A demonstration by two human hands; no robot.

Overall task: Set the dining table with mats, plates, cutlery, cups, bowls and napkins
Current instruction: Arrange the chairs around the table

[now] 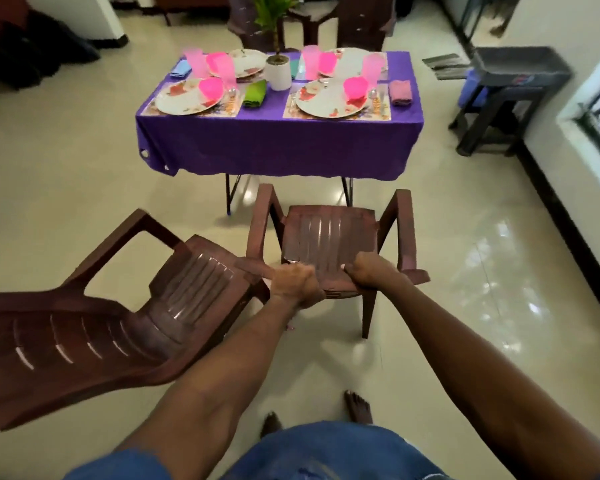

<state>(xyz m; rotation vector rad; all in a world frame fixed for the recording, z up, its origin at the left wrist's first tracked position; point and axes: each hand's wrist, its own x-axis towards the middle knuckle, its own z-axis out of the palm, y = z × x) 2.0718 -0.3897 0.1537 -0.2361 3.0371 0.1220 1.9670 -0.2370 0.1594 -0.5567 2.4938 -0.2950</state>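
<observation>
Ahead stands the dining table (278,147) under a purple cloth. On it lie floral mats, white flowered plates (329,100), pink bowls (355,87), pink cups (310,60), cutlery and folded napkins (255,93). A white pot with a plant (278,72) stands mid-table. In front of me a brown plastic chair (329,237) faces the table. My left hand (293,284) and my right hand (371,273) both grip the top edge of its backrest.
A second brown plastic chair (94,327) stands at an angle at my left, close to the first. More chairs (357,22) are behind the table. A dark stool with a grey tray (510,84) stands at the right wall. My bare feet are on the glossy tiled floor.
</observation>
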